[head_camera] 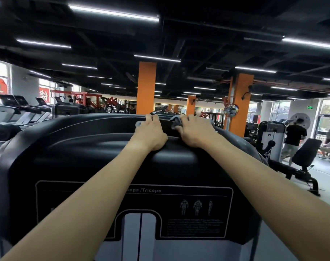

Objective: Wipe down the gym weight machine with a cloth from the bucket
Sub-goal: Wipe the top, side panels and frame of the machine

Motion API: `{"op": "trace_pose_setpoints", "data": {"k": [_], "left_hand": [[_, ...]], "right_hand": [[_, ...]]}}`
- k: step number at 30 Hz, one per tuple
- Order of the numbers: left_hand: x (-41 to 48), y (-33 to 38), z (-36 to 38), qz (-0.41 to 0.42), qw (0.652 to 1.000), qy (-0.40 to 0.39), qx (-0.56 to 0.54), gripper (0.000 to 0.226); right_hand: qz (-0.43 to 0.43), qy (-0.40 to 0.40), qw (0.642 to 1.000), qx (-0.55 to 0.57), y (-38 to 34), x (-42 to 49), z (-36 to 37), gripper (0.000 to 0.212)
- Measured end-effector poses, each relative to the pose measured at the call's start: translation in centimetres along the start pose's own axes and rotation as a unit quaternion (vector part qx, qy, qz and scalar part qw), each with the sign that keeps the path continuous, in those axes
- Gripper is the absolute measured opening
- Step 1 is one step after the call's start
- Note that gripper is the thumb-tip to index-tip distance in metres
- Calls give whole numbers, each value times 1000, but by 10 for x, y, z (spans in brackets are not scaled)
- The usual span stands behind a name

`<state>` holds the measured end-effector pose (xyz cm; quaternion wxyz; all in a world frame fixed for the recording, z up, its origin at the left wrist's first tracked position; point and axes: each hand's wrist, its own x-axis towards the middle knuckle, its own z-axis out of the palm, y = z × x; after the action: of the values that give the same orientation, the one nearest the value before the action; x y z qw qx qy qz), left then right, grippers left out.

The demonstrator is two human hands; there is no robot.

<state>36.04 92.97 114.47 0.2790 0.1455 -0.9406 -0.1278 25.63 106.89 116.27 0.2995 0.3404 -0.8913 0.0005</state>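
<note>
Presently, at the far edge of the biceps/triceps weight machine's (103, 185) black top cover (75, 140), the right hand (195, 131) clutches a bunched grey cloth (176, 122) against it to wipe, while the left hand (151, 132) hooks curled fingers over that edge, apparently bracing.

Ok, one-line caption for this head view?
Left hand grips the top of the black weight machine; right hand holds a grey cloth on it.
</note>
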Motion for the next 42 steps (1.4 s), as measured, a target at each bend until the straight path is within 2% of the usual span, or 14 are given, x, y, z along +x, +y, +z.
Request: {"op": "trace_pose_setpoints", "data": {"k": [5,9,11,13,16,21,26,29,32,34,38,42], "left_hand": [[1,-1,1,16,1000,4,-11,61],[2,-3,4,16,1000,8,-14,66],[2,-3,4,15,1000,6,-25,70],[2,-4,3,15,999,4,-30,68],[2,-5,4,21,1000,12,-19,62],[5,-5,5,30,999,14,-21,64],[4,-5,9,31,999,18,-24,59],[3,-2,8,21,999,19,-23,58],[-1,6,6,-5,999,27,23,63],[-3,16,4,-14,999,38,28,56],[-5,50,7,30,998,30,-46,40],[-10,79,14,59,996,22,-61,51]], "right_hand": [[31,-20,999,9,4,1,-8,53],[-66,-63,996,24,-28,35,-13,55],[-85,-73,993,40,-35,48,-9,58],[-100,-64,992,37,-31,45,-5,61],[-121,-9,993,10,-15,19,1,70],[-96,-24,995,-1,1,-2,2,74],[-58,-75,995,-9,-29,37,-11,71],[-65,-64,996,-14,-34,31,-12,70],[-92,-35,995,-26,-16,-2,-8,73],[-93,-48,994,-17,6,-25,-11,68],[-76,-50,996,-21,42,-61,-12,61],[-41,-69,996,37,52,-32,-16,64]]}}
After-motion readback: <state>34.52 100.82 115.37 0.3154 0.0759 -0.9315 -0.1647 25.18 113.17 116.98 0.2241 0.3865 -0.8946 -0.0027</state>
